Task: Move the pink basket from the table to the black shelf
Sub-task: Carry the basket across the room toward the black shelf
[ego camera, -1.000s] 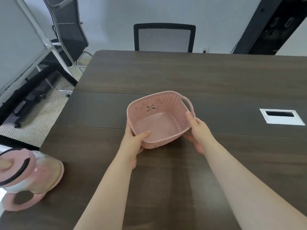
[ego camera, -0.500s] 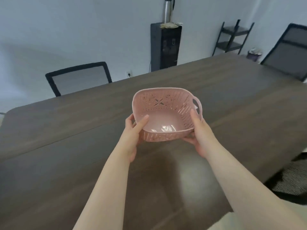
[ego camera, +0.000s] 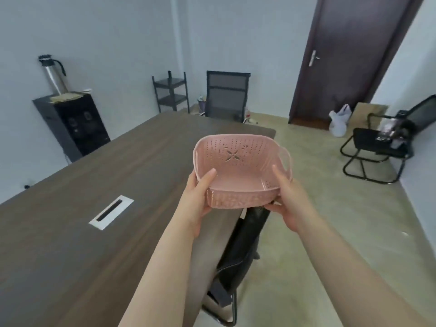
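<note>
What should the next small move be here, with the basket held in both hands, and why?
Probably carry the pink basket forward past the table's far end, toward the black shelf by the back wall. The left hand and right hand hold it clear of the table; the shelf tiers look empty.

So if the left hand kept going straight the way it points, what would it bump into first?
Probably nothing soon. The left hand, holding the pink basket, points over the table's far end toward the mesh chair; depth is unclear.
</note>
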